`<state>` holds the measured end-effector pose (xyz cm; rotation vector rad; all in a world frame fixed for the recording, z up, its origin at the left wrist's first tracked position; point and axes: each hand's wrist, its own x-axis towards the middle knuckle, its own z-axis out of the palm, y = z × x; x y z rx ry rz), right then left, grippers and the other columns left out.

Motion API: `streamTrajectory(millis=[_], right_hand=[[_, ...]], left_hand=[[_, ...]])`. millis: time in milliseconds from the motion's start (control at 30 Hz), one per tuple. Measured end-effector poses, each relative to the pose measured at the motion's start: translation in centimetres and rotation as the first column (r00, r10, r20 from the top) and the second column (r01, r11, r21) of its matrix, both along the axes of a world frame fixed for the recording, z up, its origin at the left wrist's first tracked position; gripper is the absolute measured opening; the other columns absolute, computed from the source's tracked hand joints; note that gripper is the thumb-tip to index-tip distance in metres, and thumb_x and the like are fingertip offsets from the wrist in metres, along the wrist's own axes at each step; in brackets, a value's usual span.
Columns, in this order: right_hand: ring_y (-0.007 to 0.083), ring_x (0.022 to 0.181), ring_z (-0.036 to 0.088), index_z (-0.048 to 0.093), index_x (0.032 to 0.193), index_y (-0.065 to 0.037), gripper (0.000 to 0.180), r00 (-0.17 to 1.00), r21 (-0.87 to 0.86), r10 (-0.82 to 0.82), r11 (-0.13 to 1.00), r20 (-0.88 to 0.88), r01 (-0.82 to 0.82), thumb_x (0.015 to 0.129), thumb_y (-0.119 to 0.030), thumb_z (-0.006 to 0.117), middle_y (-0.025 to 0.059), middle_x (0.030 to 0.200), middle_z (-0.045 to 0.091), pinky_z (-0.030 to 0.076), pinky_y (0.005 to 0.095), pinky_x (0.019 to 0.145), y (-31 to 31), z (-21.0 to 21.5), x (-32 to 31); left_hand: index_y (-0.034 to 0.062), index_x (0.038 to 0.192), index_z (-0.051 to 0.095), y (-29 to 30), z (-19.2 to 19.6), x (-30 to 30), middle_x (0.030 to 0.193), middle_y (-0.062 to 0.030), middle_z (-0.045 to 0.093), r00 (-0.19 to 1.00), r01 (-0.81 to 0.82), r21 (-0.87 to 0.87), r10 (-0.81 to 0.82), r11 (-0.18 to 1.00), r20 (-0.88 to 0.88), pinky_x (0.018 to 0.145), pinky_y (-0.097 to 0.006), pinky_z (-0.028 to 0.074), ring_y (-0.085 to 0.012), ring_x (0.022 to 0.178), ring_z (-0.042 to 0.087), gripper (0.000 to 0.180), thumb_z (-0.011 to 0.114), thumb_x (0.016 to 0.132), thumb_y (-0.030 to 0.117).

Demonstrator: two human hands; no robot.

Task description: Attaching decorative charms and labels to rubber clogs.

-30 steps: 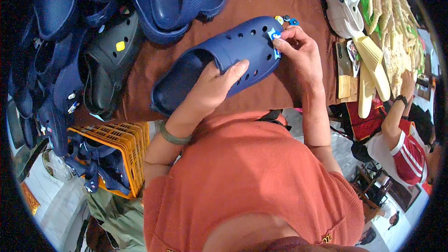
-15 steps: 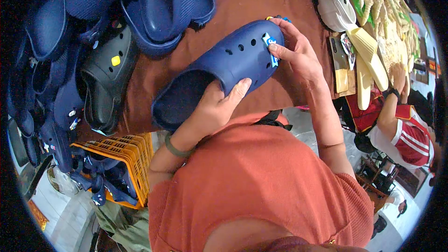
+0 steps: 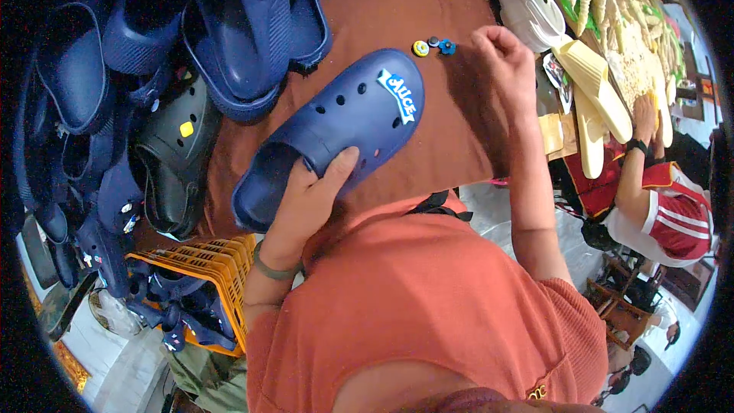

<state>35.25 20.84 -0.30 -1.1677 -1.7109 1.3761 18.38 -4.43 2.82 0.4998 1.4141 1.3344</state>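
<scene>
With L hand, gripping navy clog at its opening, pinching the upper btw. thumb on top & fingers hidden inside. Held over brown cloth, approx. in centre, w/ toe to upper R & w/ blue-white badge on toe part. With R hand, apart from clog, just to R of small charms, w/ fingers curled inward; cannot tell if pinching sth. Also visible: black clog on L, white clog on R.
</scene>
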Motion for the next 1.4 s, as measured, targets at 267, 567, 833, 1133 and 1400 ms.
streamTrajectory(millis=[267, 567, 833, 1133, 1400], right_hand=[[0.028, 0.087, 0.063, 0.066, 0.102, -0.003, 0.027, 0.858, 0.418, 0.249, 0.79, 0.45, -0.448, 0.082, -0.02, 0.069, 0.0134, 0.092, 0.065, 0.049, 0.0339, 0.077, 3.7, -2.2, -0.4], [0.0214, 0.071, 0.064, 0.066, 0.094, -0.001, 0.019, 0.921, 0.333, 0.159, 0.899, 0.354, -0.283, 0.079, -0.011, 0.071, 0.0119, 0.084, 0.067, 0.05, 0.0323, 0.063, 1.9, -2.0, -0.5], [0.0115, 0.072, 0.062, 0.065, 0.091, 0.002, 0.013, 0.957, -0.084, 0.2, 0.972, -0.209, -0.221, 0.078, 0.002, 0.067, 0.0072, 0.084, 0.067, 0.051, 0.0239, 0.066, -2.0, 2.6, -1.8], [0.0074, 0.077, 0.06, 0.064, 0.094, 0.0, 0.012, 0.934, 0.005, 0.302, 0.952, -0.19, -0.307, 0.083, -0.005, 0.066, 0.0015, 0.085, 0.065, 0.049, 0.0215, 0.07, -2.5, 1.1, -2.5], [0.0142, 0.085, 0.06, 0.062, 0.093, -0.003, 0.014, 0.934, 0.14, 0.3, 0.951, -0.192, -0.277, 0.085, -0.014, 0.064, 0.0064, 0.087, 0.063, 0.049, 0.0289, 0.078, -2.3, -0.3, -2.7]], left_hand=[[-0.0017, 0.121, 0.054, 0.4, 0.2, 0.2, 0.117, -0.0081, 0.059, 0.998, -0.047, -0.019, 0.046, 0.999, -0.039, 0.095, -0.031, 0.042, -0.0165, 0.107, 0.055, 0.034, 0.057, 0.092, 0.017], [-0.0007, 0.118, 0.056, 2.2, -0.9, 1.3, 0.113, -0.0054, 0.06, 0.995, 0.088, 0.047, -0.09, 0.995, 0.032, 0.093, -0.029, 0.043, -0.0137, 0.104, 0.055, 0.033, 0.058, 0.089, 0.015], [-0.0025, 0.115, 0.056, 3.4, -1.7, 1.2, 0.107, -0.0042, 0.06, 0.983, 0.122, 0.147, -0.139, 0.982, 0.117, 0.088, -0.028, 0.045, -0.0125, 0.099, 0.055, 0.03, 0.054, 0.092, 0.017], [-0.0019, 0.114, 0.057, 3.6, -1.3, 1.3, 0.106, -0.0043, 0.06, 0.986, 0.156, 0.137, -0.162, 0.978, 0.035, 0.089, -0.029, 0.045, -0.0133, 0.098, 0.056, 0.029, 0.054, 0.092, 0.017], [-0.0047, 0.113, 0.059, 3.5, -0.3, 1.6, 0.113, -0.0102, 0.06, 0.982, 0.111, 0.042, -0.116, 0.993, 0.149, 0.092, -0.033, 0.043, -0.0178, 0.104, 0.057, 0.029, 0.055, 0.09, 0.012]])
